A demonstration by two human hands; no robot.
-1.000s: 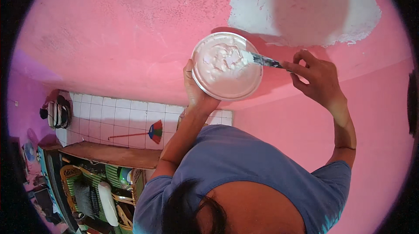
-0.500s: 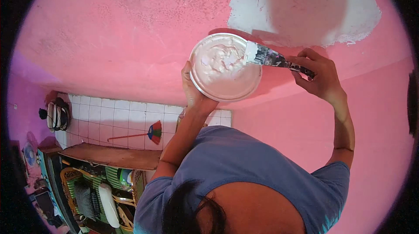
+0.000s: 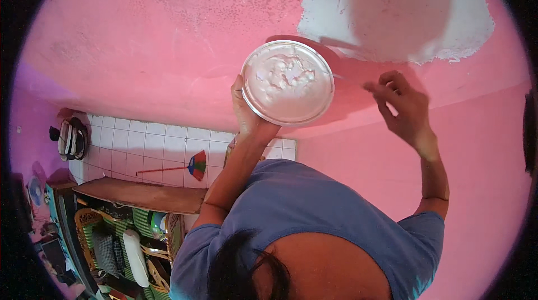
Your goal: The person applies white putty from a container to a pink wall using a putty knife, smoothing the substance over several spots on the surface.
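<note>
My left hand (image 3: 246, 109) holds a round, rimmed lid (image 3: 325, 98) from its left and lower side, thumb at the rim and the other fingers hidden underneath. Thick pale paste (image 3: 286, 73) lies in ridges on it, smoother toward the near side. To the right of the lid, my right hand (image 3: 404, 104) is raised with its fingers curled toward the thumb, slightly blurred. The putty knife is not plainly visible; only a faint pale streak shows between the rim and my fingertips. Beyond both hands, the pink wall (image 3: 168, 59) bears an irregular whitish patch (image 3: 471, 25).
A dark head-shaped shadow falls across the whitish patch. At the lower left are a white tiled floor (image 3: 154, 140), a broom (image 3: 196, 165), a brown wooden board (image 3: 140, 196) and a green-striped seat with a cushion (image 3: 107, 250). A dark bundle (image 3: 73, 138) lies at the far left.
The putty knife, with paste on its blade over the lid's right side, no longer shows clearly. My right hand has shifted slightly down, and the lid slightly left.
</note>
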